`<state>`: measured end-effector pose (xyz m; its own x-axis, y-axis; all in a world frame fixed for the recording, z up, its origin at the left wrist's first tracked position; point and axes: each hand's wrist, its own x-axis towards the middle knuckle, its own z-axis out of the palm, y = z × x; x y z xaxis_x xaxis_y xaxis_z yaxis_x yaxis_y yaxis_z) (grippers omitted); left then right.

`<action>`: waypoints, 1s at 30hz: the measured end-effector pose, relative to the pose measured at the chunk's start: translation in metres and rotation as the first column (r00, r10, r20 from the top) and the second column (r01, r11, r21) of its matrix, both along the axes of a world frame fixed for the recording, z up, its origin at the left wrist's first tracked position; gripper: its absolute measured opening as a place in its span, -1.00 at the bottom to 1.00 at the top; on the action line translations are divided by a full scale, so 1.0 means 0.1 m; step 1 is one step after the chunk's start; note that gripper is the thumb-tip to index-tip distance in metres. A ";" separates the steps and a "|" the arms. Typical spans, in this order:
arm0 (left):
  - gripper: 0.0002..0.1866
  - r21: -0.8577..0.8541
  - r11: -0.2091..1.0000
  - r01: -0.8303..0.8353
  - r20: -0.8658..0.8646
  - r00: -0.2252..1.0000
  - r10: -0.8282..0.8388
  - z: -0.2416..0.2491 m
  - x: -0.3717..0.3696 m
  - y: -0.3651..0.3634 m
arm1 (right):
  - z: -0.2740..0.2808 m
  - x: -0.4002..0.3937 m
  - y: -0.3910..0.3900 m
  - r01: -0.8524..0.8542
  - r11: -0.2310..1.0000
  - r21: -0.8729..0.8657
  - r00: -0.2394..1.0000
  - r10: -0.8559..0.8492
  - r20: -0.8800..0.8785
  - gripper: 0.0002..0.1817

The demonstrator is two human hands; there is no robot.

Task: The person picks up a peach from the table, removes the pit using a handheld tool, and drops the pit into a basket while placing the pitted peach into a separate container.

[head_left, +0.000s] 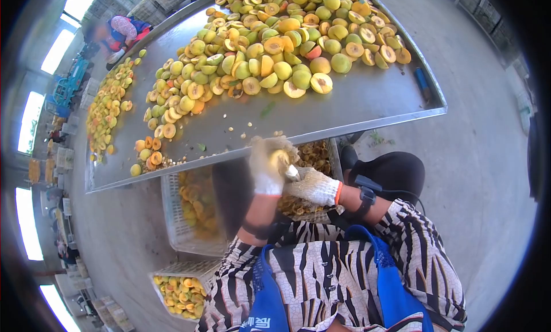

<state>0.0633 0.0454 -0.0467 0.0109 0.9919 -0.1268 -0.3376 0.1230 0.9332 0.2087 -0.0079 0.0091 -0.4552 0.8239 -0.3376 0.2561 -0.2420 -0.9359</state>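
Note:
In the head view both my hands wear pale work gloves and meet just below the front edge of the metal table (pixel 344 111). My left hand (pixel 266 172), slightly blurred, is closed round a yellow fruit half (pixel 279 161). My right hand (pixel 314 187) grips a short tool (pixel 293 173); its pale end touches or nearly touches the fruit, and the glove hides the rest. Beneath my hands is a crate of brownish scraps (pixel 315 157). Cut yellow-green stone fruit (pixel 267 65), several halves with pits showing, lies heaped across the table.
A white crate of fruit pieces (pixel 172 217) stands left of my legs, with another fruit crate (pixel 183 269) nearer me. A blue-handled tool (pixel 423 84) lies by the table's right rim. Another person (pixel 123 33) is at the far left side.

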 end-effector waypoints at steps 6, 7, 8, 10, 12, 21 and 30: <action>-0.65 -0.235 0.971 -0.052 0.190 0.977 0.099 0.56 0.14 -0.03 | 0.02 0.01 0.04 -0.092 0.966 0.240 0.973 0.035 0.229 -0.78; -0.66 -0.214 0.977 -0.009 0.189 0.981 0.051 0.54 0.11 -0.04 | -0.02 0.00 0.04 -0.086 0.972 0.221 0.982 0.045 0.184 -0.78; -0.66 -0.196 0.980 0.036 0.188 0.982 0.002 0.51 0.06 -0.05 | -0.10 0.00 0.03 -0.080 0.977 0.198 0.989 0.053 0.140 -0.79; -0.66 -0.164 0.982 0.095 0.167 0.984 -0.068 0.46 0.01 -0.06 | -0.04 0.02 0.03 -0.105 0.990 0.096 0.992 0.098 0.074 -0.80; -0.66 -0.141 0.982 0.122 0.125 0.987 -0.105 0.42 -0.04 -0.07 | 0.10 0.07 0.04 -0.171 0.983 -0.066 0.985 0.172 0.023 -0.81; -0.69 -0.155 0.986 0.066 0.193 0.981 -0.035 0.36 -0.07 -0.11 | 0.20 0.04 0.04 -0.204 0.946 -0.251 0.979 0.194 -0.065 -0.76; -0.57 -0.377 0.925 0.054 0.591 0.783 0.195 0.26 -0.11 -0.07 | -0.25 -0.04 -0.02 -0.180 0.971 0.160 0.984 0.179 0.019 -0.71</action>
